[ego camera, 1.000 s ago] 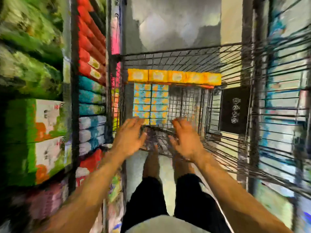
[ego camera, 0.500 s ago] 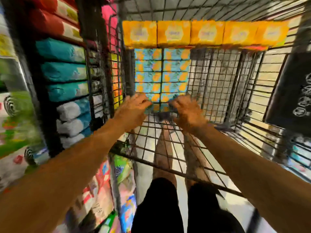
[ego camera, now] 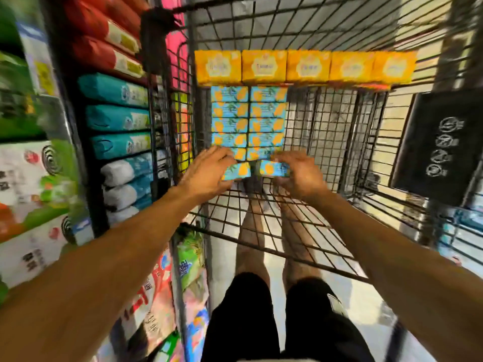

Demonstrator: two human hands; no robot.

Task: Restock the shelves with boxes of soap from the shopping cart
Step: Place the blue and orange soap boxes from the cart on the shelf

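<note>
Where the blue soap rows (ego camera: 248,118) end, left hand (ego camera: 206,173) pinching the left box (ego camera: 239,171), right hand (ego camera: 300,176) pinching the right box (ego camera: 274,169)

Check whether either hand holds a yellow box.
No, the left hand and right hand each grip a blue box; the yellow boxes lie untouched.

Soap in the shopping cart (ego camera: 337,126)
Blue-orange boxes (ego camera: 248,118) in 2 columns; 5 yellow boxes (ego camera: 305,66) across the far end.

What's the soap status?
Left hand grips a blue soap box; right hand grips a second blue box. Both at near end of blue stack in cart. Nothing blocking.
</note>
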